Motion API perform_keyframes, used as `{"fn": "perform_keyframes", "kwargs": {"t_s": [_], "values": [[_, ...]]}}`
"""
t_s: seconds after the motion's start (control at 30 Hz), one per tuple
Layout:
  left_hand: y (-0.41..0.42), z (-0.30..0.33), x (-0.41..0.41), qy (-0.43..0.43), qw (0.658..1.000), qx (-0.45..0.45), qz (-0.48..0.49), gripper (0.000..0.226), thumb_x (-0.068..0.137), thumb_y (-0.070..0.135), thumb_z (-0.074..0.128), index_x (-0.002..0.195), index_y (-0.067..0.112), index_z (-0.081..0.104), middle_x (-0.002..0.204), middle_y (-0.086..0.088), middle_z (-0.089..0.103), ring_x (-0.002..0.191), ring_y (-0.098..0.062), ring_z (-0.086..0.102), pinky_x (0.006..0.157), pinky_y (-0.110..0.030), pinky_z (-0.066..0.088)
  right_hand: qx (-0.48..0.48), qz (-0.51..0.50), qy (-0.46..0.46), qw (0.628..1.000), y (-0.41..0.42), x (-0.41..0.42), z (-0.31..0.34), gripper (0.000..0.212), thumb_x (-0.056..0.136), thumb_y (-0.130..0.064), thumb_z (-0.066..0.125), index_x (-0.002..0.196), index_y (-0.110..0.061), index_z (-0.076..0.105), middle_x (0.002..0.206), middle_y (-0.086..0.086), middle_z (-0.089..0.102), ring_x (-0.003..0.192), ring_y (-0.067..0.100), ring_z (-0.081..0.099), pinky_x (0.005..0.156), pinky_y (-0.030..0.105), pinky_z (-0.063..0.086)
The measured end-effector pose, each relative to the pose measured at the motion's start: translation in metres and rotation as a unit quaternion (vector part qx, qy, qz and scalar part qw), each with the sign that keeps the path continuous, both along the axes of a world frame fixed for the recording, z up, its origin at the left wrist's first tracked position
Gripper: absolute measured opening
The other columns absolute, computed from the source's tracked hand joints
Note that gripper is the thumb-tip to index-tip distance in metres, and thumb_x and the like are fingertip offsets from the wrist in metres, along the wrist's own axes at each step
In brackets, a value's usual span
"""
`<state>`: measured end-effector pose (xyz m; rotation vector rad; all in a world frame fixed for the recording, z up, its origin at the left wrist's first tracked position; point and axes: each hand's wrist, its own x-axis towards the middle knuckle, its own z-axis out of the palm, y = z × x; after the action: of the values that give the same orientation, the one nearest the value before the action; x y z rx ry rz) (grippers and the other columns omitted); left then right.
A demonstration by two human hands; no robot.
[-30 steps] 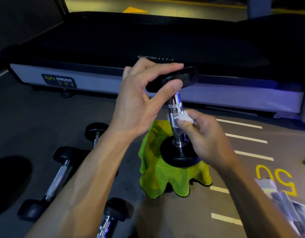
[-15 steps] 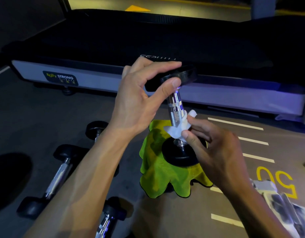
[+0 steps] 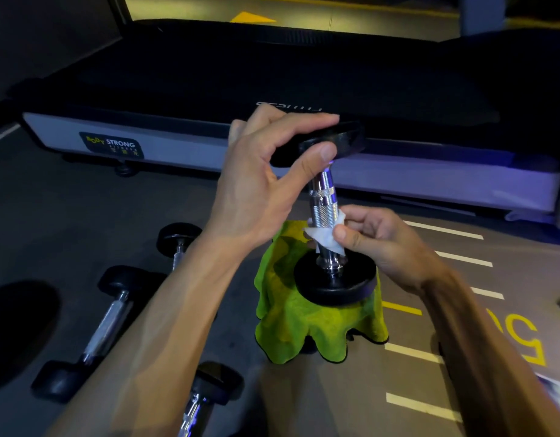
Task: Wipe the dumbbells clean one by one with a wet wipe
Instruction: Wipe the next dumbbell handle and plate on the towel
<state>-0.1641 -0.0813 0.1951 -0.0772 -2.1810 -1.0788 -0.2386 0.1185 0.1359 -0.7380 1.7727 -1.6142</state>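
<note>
From my remote feed, two forearms enter from the bottom edge. Both are bare from the frame's edge to the wrist: I see no sleeve, cuff or glove on either. Left hand [image 3: 256, 190]: bare, I make out no ring and no watch or strap at the wrist. Right hand [image 3: 383, 244]: also bare, wrist uncovered. Fingernails look short and unpainted where the thumbs show. Tendon lines and a vein run along the left forearm. Lighting is dim, with a bluish tint on one thumb tip.
</note>
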Motion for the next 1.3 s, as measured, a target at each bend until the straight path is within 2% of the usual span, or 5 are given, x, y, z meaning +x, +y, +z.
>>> {"fn": "perform_keyframes", "kwargs": {"t_s": [0.43, 0.73, 0.97, 1.13, 1.3], "values": [[0.009, 0.003, -0.002, 0.005, 1.000, -0.001, -0.002, 0.027, 0.098, 0.042, 0.070, 0.125, 0.038, 0.073, 0.101, 0.021, 0.056, 0.104, -0.011, 0.052, 0.095, -0.021, 0.035, 0.266, -0.283, 0.357, 0.849, -0.034, 0.062, 0.001, 0.034, 0.094, -0.052, 0.068, 0.107, -0.022, 0.059, 0.088, 0.007, 0.077, 0.086, 0.041, 0.069, 0.070, 0.045, 0.053], [0.006, 0.004, -0.003, 0.006, 1.000, -0.006, -0.020, 0.025, 0.099, 0.040, 0.069, 0.124, 0.041, 0.070, 0.104, 0.019, 0.059, 0.102, 0.001, 0.051, 0.095, -0.023, 0.033, -0.036, 0.012, -0.057, 0.998, -0.006, -0.006, 0.004, 0.037, 0.089, -0.014, 0.069, 0.122, 0.002, 0.065, 0.107, 0.018, 0.079, 0.095, 0.026, 0.078, 0.083, 0.032, 0.063], [0.004, 0.004, -0.003, 0.006, 1.000, 0.000, -0.014, 0.024, 0.099, 0.038, 0.070, 0.123, 0.039, 0.070, 0.102, 0.021, 0.059, 0.102, 0.006, 0.051, 0.095, -0.030, 0.035, 0.017, -0.102, 0.070, 0.992, -0.015, 0.020, 0.003, 0.031, 0.090, -0.030, 0.081, 0.115, -0.017, 0.070, 0.101, 0.002, 0.081, 0.094, 0.021, 0.078, 0.086, 0.038, 0.061], [0.006, 0.004, 0.000, 0.000, 1.000, 0.007, -0.013, 0.025, 0.097, 0.040, 0.072, 0.122, 0.041, 0.070, 0.103, 0.021, 0.058, 0.104, 0.001, 0.051, 0.095, -0.021, 0.033, 0.328, -0.224, 0.363, 0.843, -0.033, 0.064, 0.011, 0.036, 0.099, -0.049, 0.062, 0.115, -0.017, 0.056, 0.100, 0.010, 0.076, 0.096, 0.041, 0.067, 0.068, 0.038, 0.034], [0.003, 0.006, 0.000, -0.001, 1.000, -0.001, -0.024, 0.026, 0.098, 0.041, 0.071, 0.123, 0.039, 0.071, 0.104, 0.019, 0.059, 0.104, -0.001, 0.052, 0.095, -0.018, 0.031, 0.163, -0.185, 0.223, 0.943, -0.021, 0.038, 0.010, 0.040, 0.086, -0.058, 0.072, 0.099, -0.021, 0.066, 0.087, 0.004, 0.078, 0.086, 0.031, 0.074, 0.080, 0.050, 0.058]]}}
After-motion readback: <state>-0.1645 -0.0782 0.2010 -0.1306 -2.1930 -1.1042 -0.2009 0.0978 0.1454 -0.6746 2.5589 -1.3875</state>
